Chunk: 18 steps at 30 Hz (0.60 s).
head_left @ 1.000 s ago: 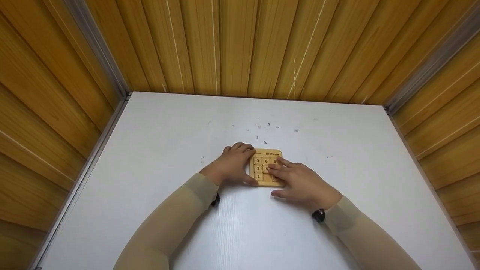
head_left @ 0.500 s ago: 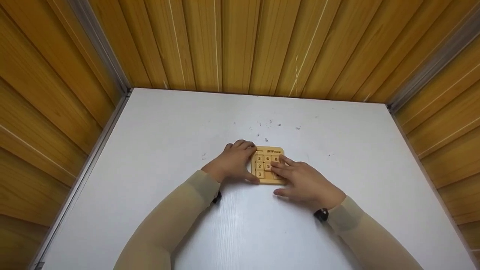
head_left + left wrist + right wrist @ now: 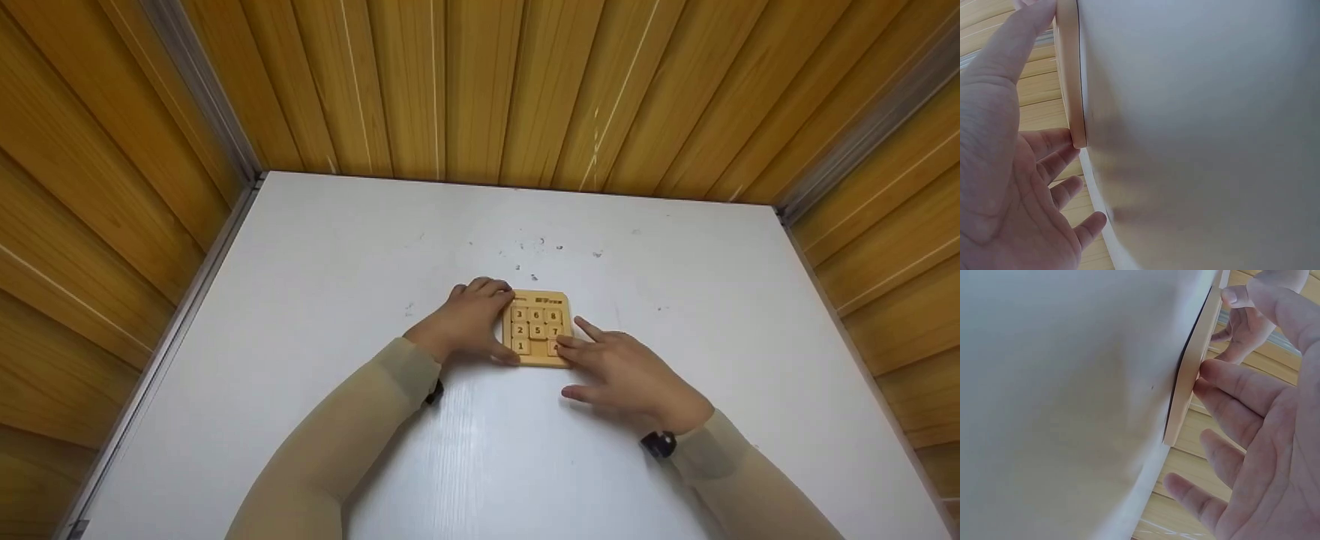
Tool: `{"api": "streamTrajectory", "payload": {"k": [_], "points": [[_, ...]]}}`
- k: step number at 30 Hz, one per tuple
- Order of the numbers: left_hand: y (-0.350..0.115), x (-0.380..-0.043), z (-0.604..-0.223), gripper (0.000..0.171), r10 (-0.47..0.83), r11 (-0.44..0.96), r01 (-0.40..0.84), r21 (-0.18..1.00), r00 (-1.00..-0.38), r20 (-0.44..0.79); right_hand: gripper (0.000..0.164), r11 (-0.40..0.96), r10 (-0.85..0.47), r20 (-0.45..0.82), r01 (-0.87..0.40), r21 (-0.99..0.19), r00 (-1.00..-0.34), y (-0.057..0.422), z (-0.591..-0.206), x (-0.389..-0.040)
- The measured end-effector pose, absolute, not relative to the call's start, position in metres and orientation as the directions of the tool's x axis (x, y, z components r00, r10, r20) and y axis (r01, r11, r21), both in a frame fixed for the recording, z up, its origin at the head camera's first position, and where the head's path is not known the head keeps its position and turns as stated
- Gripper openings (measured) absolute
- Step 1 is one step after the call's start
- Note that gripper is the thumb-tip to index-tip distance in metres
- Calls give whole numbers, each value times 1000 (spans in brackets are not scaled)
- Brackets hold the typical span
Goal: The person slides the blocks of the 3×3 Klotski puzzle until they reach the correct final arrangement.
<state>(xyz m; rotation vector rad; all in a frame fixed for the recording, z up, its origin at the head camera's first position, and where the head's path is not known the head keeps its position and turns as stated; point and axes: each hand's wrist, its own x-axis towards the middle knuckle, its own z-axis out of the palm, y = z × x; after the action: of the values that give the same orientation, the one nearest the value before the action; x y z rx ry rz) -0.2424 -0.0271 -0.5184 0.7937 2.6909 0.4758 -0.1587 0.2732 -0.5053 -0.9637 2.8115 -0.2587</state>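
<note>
A wooden number sliding puzzle [image 3: 538,351] lies on the white table, its tiles reading 3, 6, 8 in the far row, then 2, 5, 7. The near row has 1 and 4 with a gap between them. My left hand [image 3: 469,322] grips the puzzle's left side, thumb at the near corner and index finger at the far one. Fingertips of my right hand [image 3: 630,375] touch the 4 tile [image 3: 553,348] and partly cover it; its thumb is spread off the board. Both wrist views show the puzzle's edge [image 3: 1069,73] from the side.
The white table [image 3: 375,240] has small dark scuffs beyond the puzzle. Wood-patterned panels [image 3: 480,90] wall it in at the back and both sides, with grey metal posts [image 3: 214,97] in the corners.
My right hand has drawn back to the right and nearer, off the middle tiles, uncovering the 8, the 7 and part of the 4. The left hand keeps its hold.
</note>
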Motion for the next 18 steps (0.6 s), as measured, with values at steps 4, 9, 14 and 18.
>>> {"api": "streamTrajectory", "payload": {"k": [4, 9, 14, 18], "points": [[-27, -242, -518, 121, 562, 795, 460, 396, -804, -194, 72, 784, -611, -91, -584, -212, -786, 275, -506, -156], [-27, -241, -518, 121, 563, 794, 461, 396, -804, -194, 71, 786, -606, -82, -580, -214, -791, 276, -508, -155], [-27, -241, -518, 123, 562, 793, 454, 407, -803, -199, 71, 792, -597, -93, -566, -231, -797, 278, -509, -153], [-27, -244, -517, 123, 564, 791, 458, 406, -802, -194, 70, 790, -598, -87, -568, -230, -797, 278, -509, -155]]}}
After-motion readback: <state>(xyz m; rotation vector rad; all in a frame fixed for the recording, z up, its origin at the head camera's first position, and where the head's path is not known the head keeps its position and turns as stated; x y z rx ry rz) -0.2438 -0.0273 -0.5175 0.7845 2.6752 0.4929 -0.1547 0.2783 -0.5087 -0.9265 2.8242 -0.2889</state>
